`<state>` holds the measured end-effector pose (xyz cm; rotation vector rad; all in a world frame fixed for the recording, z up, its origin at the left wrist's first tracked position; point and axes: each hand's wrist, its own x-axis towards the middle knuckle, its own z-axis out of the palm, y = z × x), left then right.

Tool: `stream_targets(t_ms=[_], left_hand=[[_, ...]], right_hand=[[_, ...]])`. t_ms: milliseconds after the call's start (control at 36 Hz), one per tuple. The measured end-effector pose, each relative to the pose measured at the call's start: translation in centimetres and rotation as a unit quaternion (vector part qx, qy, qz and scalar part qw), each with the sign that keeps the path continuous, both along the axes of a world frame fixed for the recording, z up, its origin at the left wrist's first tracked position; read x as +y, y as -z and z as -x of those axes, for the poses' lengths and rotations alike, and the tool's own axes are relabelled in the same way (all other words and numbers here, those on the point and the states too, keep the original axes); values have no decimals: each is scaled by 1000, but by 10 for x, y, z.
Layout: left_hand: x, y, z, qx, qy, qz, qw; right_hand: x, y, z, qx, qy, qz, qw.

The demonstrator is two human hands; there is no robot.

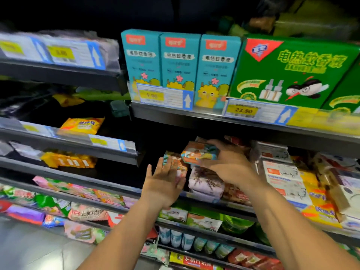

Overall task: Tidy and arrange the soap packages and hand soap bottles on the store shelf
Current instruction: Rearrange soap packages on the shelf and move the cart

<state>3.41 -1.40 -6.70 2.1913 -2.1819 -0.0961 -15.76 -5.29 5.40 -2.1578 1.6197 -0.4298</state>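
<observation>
I am holding an orange-and-teal soap package (198, 152) in my right hand (228, 164). My fingers are curling over its top edge and my thumb seems to be coming under it, though blur hides the exact pinch. The package is sticking out to the left of my palm with its long axis running roughly left to right, the left end dipping a little. It is hanging just above the stack of lavender packs (204, 182) on the middle shelf (116, 184), not resting on them.

Just to its left, a matching package (175, 162) is standing on edge. My left hand (163, 182) is open, its fingers straight and pointing up and back, the fingertips lying against the near face of that standing one. So the left hand is the nearer one for steadying the upright package, and the right is the one carrying.

As I judge it, the coming move turns on the narrow gap between the standing package and the one I am carrying. I am reaching in with both forearms from below, the right crossing slightly inward.
</observation>
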Motion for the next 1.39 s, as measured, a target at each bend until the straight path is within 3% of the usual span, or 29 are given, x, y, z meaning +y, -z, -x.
stream_targets(t_ms=[83,444,667,806,1000,1194,1306,1389], left_hand=[[0,-3,-2,-4,-2,-28,1000],[-1,-12,2,11,-19,-66,998],[-4,-9,5,-9,-23,-81,996],[-4,-10,6,-1,-30,-73,997],[-1,-11,5,14,-40,-89,995],[-3,-12,6,33,-63,-120,990],[-2,-17,8,10,-42,-147,988],[-5,-7,4,9,-47,-140,989]], right_hand=[[-30,10,-20,53,-21,-1,998],[-92,49,-79,122,-75,2,990],[-113,54,-82,93,-55,-164,981],[-109,61,-81,136,-55,-110,983],[-88,45,-65,95,-96,-61,989],[-72,40,-11,190,-22,84,978],[-65,32,31,262,50,41,963],[-55,21,58,310,31,33,950]])
